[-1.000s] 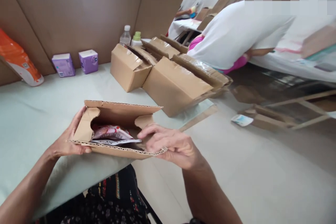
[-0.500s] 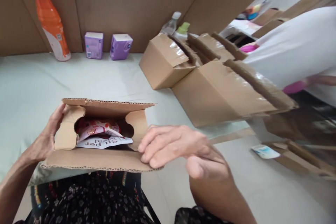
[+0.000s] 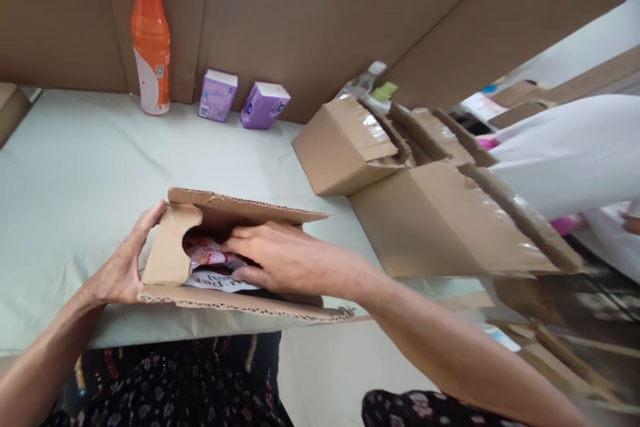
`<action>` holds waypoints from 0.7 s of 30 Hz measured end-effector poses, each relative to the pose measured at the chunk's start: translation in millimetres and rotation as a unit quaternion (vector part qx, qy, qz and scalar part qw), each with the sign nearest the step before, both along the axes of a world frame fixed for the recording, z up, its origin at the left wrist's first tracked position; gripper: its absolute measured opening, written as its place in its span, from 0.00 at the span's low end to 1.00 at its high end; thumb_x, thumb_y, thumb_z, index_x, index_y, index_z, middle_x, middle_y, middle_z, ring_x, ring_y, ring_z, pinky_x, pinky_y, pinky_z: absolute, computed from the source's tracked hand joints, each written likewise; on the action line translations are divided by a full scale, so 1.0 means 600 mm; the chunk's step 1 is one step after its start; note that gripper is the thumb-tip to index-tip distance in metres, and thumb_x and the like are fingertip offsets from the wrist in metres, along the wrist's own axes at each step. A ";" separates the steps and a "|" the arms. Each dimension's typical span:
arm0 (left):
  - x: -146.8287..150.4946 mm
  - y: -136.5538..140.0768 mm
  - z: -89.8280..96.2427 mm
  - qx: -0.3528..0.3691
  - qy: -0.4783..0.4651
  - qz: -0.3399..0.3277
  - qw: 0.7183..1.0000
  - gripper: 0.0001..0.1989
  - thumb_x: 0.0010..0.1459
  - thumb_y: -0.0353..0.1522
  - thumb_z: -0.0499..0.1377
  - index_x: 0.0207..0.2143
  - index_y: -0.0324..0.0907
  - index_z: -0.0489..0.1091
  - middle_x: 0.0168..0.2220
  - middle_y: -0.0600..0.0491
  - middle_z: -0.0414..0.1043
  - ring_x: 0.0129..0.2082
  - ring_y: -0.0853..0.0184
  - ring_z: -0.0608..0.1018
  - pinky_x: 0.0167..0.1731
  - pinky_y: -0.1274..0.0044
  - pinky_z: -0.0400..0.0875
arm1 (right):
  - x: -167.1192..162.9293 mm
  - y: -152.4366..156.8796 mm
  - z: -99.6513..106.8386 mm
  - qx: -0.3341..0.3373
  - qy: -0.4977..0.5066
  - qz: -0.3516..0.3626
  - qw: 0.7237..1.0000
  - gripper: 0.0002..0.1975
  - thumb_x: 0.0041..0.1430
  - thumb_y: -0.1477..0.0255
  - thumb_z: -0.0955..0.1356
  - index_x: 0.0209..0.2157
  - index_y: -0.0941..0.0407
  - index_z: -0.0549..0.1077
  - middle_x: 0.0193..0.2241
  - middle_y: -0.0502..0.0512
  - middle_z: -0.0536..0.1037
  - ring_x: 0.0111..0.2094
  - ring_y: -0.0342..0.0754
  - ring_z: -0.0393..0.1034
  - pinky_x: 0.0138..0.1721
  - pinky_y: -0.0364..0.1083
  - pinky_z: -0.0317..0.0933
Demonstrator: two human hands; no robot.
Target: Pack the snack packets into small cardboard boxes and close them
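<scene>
An opened cardboard box [image 3: 173, 247] lies before me near the table's front edge, its flaps spread. My left hand [image 3: 123, 267] grips its left end, fingers behind the side and thumb at the upper corner. Inside lie a pink-and-red packet [image 3: 213, 252] and a white packet [image 3: 220, 280] with dark lettering. My right hand [image 3: 280, 257] reaches into the opening from the right. Its fingers rest at the pink packet and its thumb is over the white one, with thumb and fingers apart. The right end of the box's inside is hidden under this hand.
An orange drink bottle [image 3: 150, 47] and two purple tissue packs, one left [image 3: 218, 97] and one right [image 3: 264, 107], stand along the cardboard wall [image 3: 280, 13]. Several open cartons [image 3: 425, 220] occupy the right side, with bottles behind. Beyond them is a person in a white sleeve [image 3: 575, 147].
My right hand has moved from the right flap into the box, onto the packets. My left hand keeps its grip. The view has shifted, so everything appears further right.
</scene>
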State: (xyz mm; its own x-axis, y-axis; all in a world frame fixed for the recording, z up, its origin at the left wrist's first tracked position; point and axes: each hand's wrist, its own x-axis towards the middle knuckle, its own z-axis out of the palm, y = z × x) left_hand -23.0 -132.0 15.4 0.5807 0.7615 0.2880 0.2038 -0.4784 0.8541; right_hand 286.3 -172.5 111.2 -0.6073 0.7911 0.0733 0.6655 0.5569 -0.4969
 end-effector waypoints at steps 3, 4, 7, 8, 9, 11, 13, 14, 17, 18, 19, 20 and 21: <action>0.004 -0.007 0.011 0.025 -0.006 -0.038 0.999 0.60 0.55 0.53 0.74 0.78 0.62 0.39 0.78 0.48 0.53 0.73 0.37 0.63 0.72 0.47 0.61 | -0.015 0.010 -0.025 0.062 -0.029 0.017 0.998 0.12 0.67 0.75 0.70 0.28 0.51 0.78 0.23 0.49 0.78 0.22 0.45 0.69 0.27 0.46 0.61; 0.004 -0.008 0.013 0.033 -0.007 -0.041 0.999 0.61 0.55 0.53 0.74 0.78 0.63 0.38 0.78 0.48 0.52 0.73 0.37 0.63 0.71 0.47 0.61 | -0.018 0.012 -0.027 0.083 -0.035 0.028 0.996 0.14 0.67 0.77 0.68 0.26 0.51 0.76 0.21 0.49 0.77 0.20 0.45 0.67 0.25 0.47 0.58; 0.004 -0.010 0.010 0.048 -0.001 -0.044 0.998 0.62 0.55 0.54 0.73 0.79 0.62 0.36 0.77 0.44 0.52 0.74 0.36 0.62 0.71 0.46 0.62 | -0.016 0.009 -0.003 0.110 -0.024 0.040 0.993 0.18 0.68 0.79 0.64 0.25 0.52 0.76 0.22 0.50 0.79 0.21 0.45 0.69 0.24 0.47 0.59; 0.003 -0.011 0.007 0.052 -0.001 -0.041 0.998 0.63 0.55 0.54 0.73 0.79 0.62 0.36 0.77 0.44 0.52 0.74 0.36 0.62 0.71 0.46 0.62 | -0.011 0.004 0.012 0.106 -0.004 0.030 0.994 0.18 0.69 0.79 0.64 0.28 0.53 0.78 0.24 0.50 0.80 0.22 0.45 0.71 0.25 0.46 0.61; 0.000 -0.012 0.005 0.053 0.000 -0.038 0.998 0.62 0.55 0.54 0.73 0.79 0.61 0.36 0.77 0.43 0.52 0.74 0.36 0.62 0.71 0.46 0.61 | -0.002 -0.001 0.029 0.100 0.024 0.013 0.995 0.17 0.70 0.79 0.64 0.31 0.53 0.80 0.26 0.50 0.82 0.24 0.44 0.73 0.26 0.45 0.64; -0.007 -0.013 -0.001 0.047 -0.001 -0.023 0.999 0.61 0.56 0.55 0.71 0.79 0.61 0.35 0.77 0.43 0.51 0.74 0.36 0.61 0.71 0.45 0.60 | 0.025 -0.013 0.064 0.090 0.100 -0.046 0.990 0.12 0.71 0.74 0.67 0.37 0.52 0.83 0.29 0.49 0.85 0.26 0.44 0.76 0.28 0.43 0.68; -0.018 -0.011 -0.004 0.038 -0.005 0.001 0.999 0.60 0.57 0.56 0.70 0.79 0.62 0.36 0.77 0.44 0.50 0.75 0.35 0.59 0.72 0.44 0.57 | 0.060 -0.017 0.091 0.115 0.184 -0.152 0.964 0.05 0.69 0.69 0.73 0.40 0.50 0.85 0.33 0.49 0.86 0.29 0.45 0.79 0.29 0.43 0.71; -0.025 -0.010 -0.005 0.036 -0.006 0.010 0.999 0.60 0.57 0.57 0.70 0.79 0.62 0.36 0.78 0.44 0.49 0.75 0.35 0.58 0.72 0.43 0.55 | 0.080 -0.014 0.101 0.145 0.225 -0.213 0.940 0.04 0.66 0.68 0.75 0.40 0.49 0.86 0.34 0.49 0.87 0.30 0.46 0.80 0.30 0.44 0.72; -0.040 -0.004 -0.005 0.032 -0.004 0.017 0.999 0.59 0.57 0.58 0.68 0.79 0.60 0.37 0.79 0.44 0.46 0.76 0.33 0.55 0.73 0.42 0.53 | 0.134 0.022 0.112 0.220 0.305 -0.327 0.867 0.04 0.64 0.65 0.77 0.41 0.44 0.86 0.34 0.48 0.85 0.35 0.50 0.81 0.35 0.49 0.72; -0.042 -0.003 -0.005 0.030 -0.001 0.014 0.999 0.58 0.58 0.58 0.68 0.79 0.59 0.37 0.79 0.44 0.46 0.76 0.33 0.55 0.73 0.42 0.52 | 0.147 0.042 0.109 0.233 0.319 -0.338 0.854 0.03 0.64 0.64 0.77 0.39 0.43 0.86 0.33 0.48 0.84 0.35 0.51 0.80 0.35 0.51 0.72; -0.044 -0.003 -0.005 0.027 0.003 0.010 1.000 0.58 0.58 0.58 0.67 0.79 0.58 0.37 0.79 0.44 0.45 0.76 0.33 0.54 0.74 0.44 0.52 | 0.157 0.064 0.103 0.233 0.320 -0.346 0.851 0.02 0.64 0.63 0.76 0.38 0.42 0.85 0.32 0.48 0.83 0.35 0.52 0.79 0.36 0.52 0.71; -0.044 -0.003 -0.004 0.024 0.006 0.008 1.000 0.59 0.58 0.58 0.67 0.79 0.57 0.38 0.79 0.43 0.45 0.77 0.34 0.53 0.74 0.45 0.52 | 0.163 0.087 0.093 0.217 0.308 -0.359 0.854 0.03 0.64 0.62 0.75 0.37 0.42 0.84 0.33 0.48 0.83 0.35 0.53 0.78 0.37 0.53 0.70; -0.043 -0.004 -0.004 0.023 0.009 0.008 1.000 0.59 0.58 0.58 0.67 0.79 0.55 0.38 0.79 0.43 0.45 0.77 0.34 0.53 0.74 0.45 0.52 | 0.165 0.109 0.080 0.191 0.285 -0.374 0.862 0.05 0.64 0.61 0.73 0.36 0.43 0.83 0.33 0.49 0.83 0.35 0.54 0.77 0.37 0.54 0.70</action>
